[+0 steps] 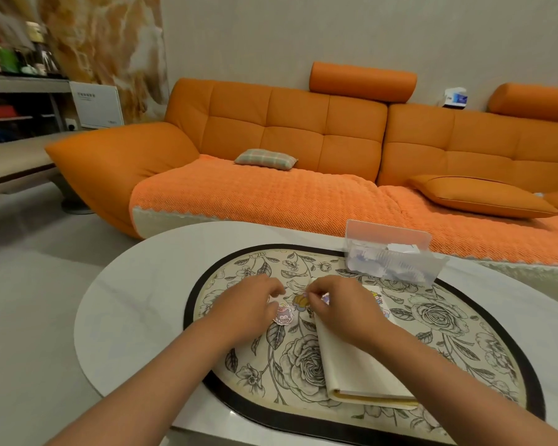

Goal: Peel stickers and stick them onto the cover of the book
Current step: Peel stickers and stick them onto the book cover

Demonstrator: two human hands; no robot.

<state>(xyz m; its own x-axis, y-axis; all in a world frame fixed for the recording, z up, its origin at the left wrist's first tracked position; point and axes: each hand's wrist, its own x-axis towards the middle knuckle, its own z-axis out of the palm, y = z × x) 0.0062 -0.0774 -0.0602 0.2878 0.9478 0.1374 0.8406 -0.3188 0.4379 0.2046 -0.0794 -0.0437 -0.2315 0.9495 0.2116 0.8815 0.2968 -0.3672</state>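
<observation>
Evidently the two hands hovered close together over the flowered mat (464, 333) so that one could steady while the other peeled. The right hand (342, 307) had its grip closed, thumb and fingertips pinched on the top edge of an orange sticker (301, 302), probably to lift it off its backing. The left hand (248, 304) curled beside it with a pink sticker (284, 314) at its thumb; whether that grip was clamped on the pink sticker or only resting against it could not be told.

The book (361, 358) lay shut on the mat, just right of both stickers and partly under the right wrist, handy for a short carry to its cover. It looked plain and cream-coloured, yellowish along its near edge, and a few small cover stickers (377, 297) already sat at its far end. A clear box (397, 255) of paper bits stood beyond it on the white desk (136, 300).
</observation>
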